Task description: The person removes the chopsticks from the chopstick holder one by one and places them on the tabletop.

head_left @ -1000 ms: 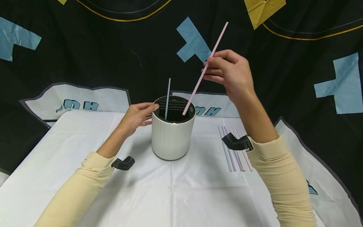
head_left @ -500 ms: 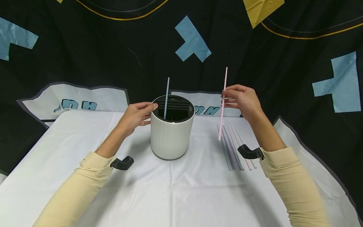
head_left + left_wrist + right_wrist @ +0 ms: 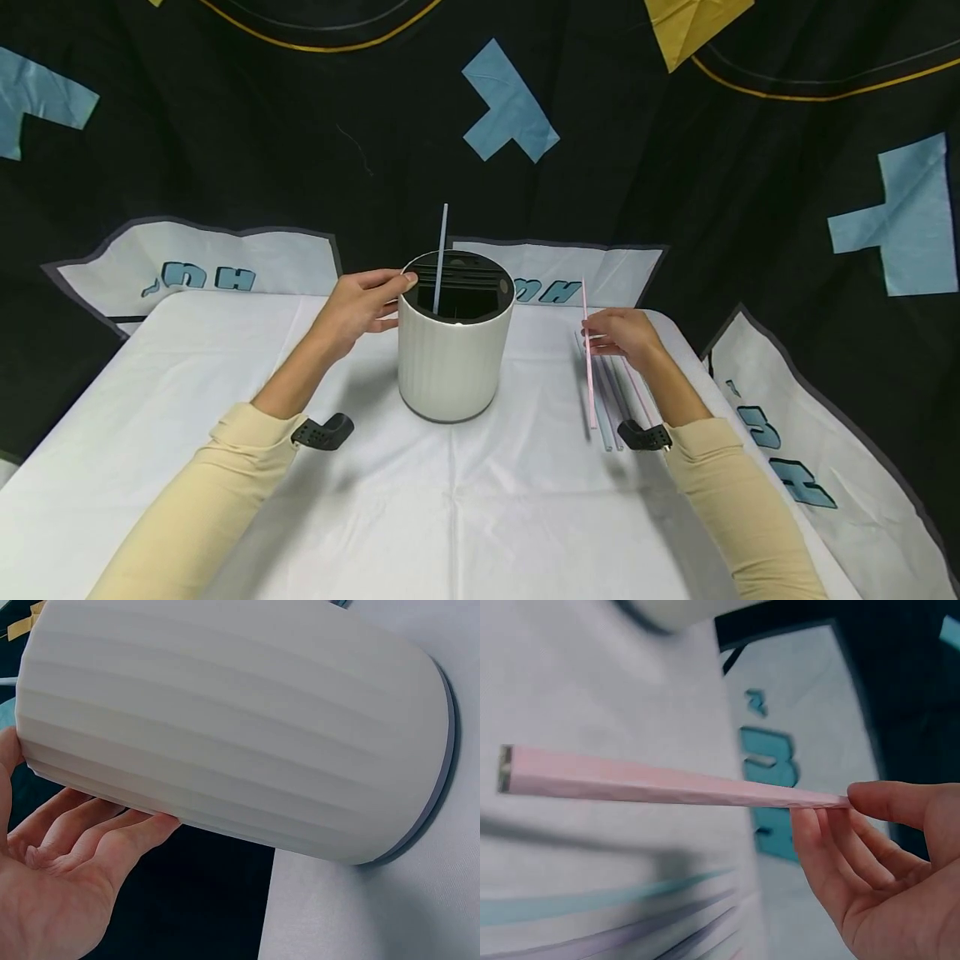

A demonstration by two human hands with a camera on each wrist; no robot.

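Observation:
A white ribbed bin (image 3: 453,371) with a dark inside stands upright on the white-covered table. One light blue straw (image 3: 442,250) leans in it, its upper half above the rim. My left hand (image 3: 358,307) grips the bin's left rim, the thumb at the edge and the fingers (image 3: 124,840) against the outer wall. To the right, my right hand (image 3: 621,335) pinches a pink straw (image 3: 589,383) near its upper part between thumb and fingers. The right wrist view shows this pink straw (image 3: 630,780) held above the table, over several loose straws (image 3: 606,429) partly hidden by the hand and wrist.
White cloth (image 3: 390,517) covers the table. Behind it hangs a black curtain (image 3: 300,150) with blue and yellow patches. Lettered white cloth (image 3: 795,467) drapes off the right side. Each wrist wears a black camera mount (image 3: 324,432).
My right hand has moved right and down from over the bin's opening to above the loose straws, carrying the pink straw. The left hand and the bin stay put.

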